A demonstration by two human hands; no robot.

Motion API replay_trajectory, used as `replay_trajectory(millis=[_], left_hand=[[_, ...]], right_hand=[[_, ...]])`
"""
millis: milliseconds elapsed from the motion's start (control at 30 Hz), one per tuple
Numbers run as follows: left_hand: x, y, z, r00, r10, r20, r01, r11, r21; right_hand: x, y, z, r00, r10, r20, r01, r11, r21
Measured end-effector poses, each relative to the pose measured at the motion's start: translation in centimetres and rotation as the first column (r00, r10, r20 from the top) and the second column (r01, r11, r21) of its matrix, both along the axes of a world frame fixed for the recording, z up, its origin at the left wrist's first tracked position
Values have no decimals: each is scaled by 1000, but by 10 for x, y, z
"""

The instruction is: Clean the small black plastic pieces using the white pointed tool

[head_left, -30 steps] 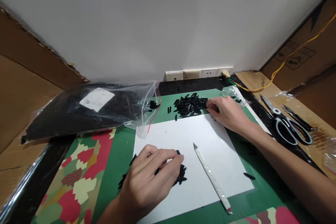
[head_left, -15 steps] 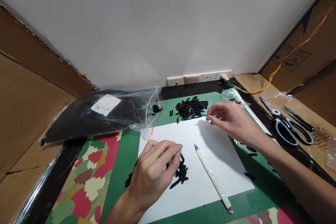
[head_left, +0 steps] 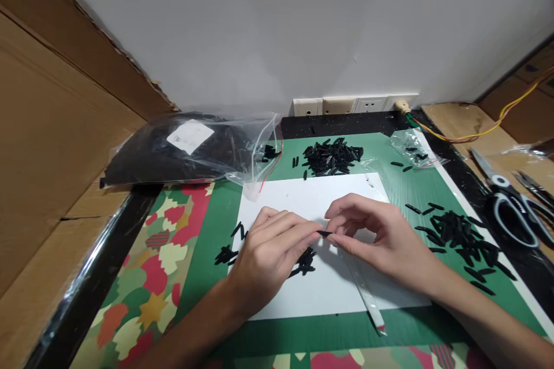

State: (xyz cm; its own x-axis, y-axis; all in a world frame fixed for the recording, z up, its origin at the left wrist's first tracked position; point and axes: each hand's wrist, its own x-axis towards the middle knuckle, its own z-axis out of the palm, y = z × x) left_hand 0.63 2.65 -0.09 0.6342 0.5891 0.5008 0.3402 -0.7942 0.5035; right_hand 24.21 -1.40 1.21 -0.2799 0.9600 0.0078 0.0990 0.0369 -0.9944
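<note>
Over the white paper (head_left: 281, 300), my left hand (head_left: 272, 256) and my right hand (head_left: 381, 230) meet. A small, slim black piece (head_left: 324, 233) is pinched at both ends between their fingertips. Several similar black pieces (head_left: 307, 262) lie on the paper just past my left hand, partly hidden by it. A white, plastic-wrapped pointed tool (head_left: 367, 294) rests beneath my right hand, which covers its tip. The main pile of black pieces (head_left: 332, 157) sits beyond the paper's far edge. Another small group (head_left: 225, 255) is left of my left hand.
A clear zip bag (head_left: 208, 155) of black stuff lies at back left. More black pieces (head_left: 461, 236) spread over the green board (head_left: 393, 190) on the right. Scissors (head_left: 515, 207), a small clear bag (head_left: 411, 147) and wall sockets (head_left: 340, 105) are farther out.
My right hand has come back from the far pile toward my left hand. Both now pinch one black piece between them. The view has shifted, showing more of the right-hand pile.
</note>
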Motion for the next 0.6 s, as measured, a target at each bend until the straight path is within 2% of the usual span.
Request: replay_trajectory(millis=[333,600], left_hand=[[5,-3,1,998,34,46,-31,998,-60],[5,-5,1,999,49,22,-49,999,-13]], right_hand=[[-1,0,-2,997,-36,-62,29,994,-105],[-3,0,-6,992,-100,-72,94,992,-81]])
